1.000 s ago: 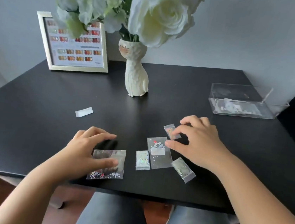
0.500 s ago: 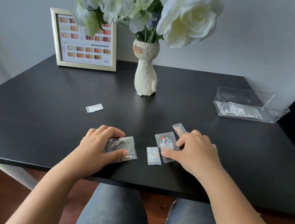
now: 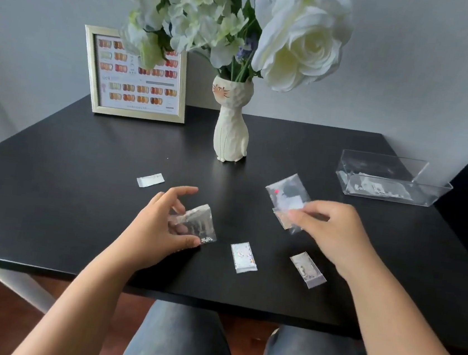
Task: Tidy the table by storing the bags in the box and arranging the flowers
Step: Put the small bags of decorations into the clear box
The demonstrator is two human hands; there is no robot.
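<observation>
Two hands are lifting bags at once, so the step in hand looks like the gathering of the small clear bags for the box; nothing has yet been done to the flowers, which stand in the cat-shaped vase at the back of the black tabletop; the clear box sits open at the far right, well apart from both hands, with some pale packets already lying in it. The left hand is raised just above the tabletop, palm turned inward, its grip pinched on a sequin bag between thumb and fingers; the right hand is reaching leftward, its grip closed on the larger clear bag together with a smaller bag, both tilted up off the surface. Three bags lie loose: a glitter bag and a narrow bag near the front edge between the hands, and a white packet off to the left. Next, I judge, the right hand must carry its load across to the box; the thin bags could slip.
</observation>
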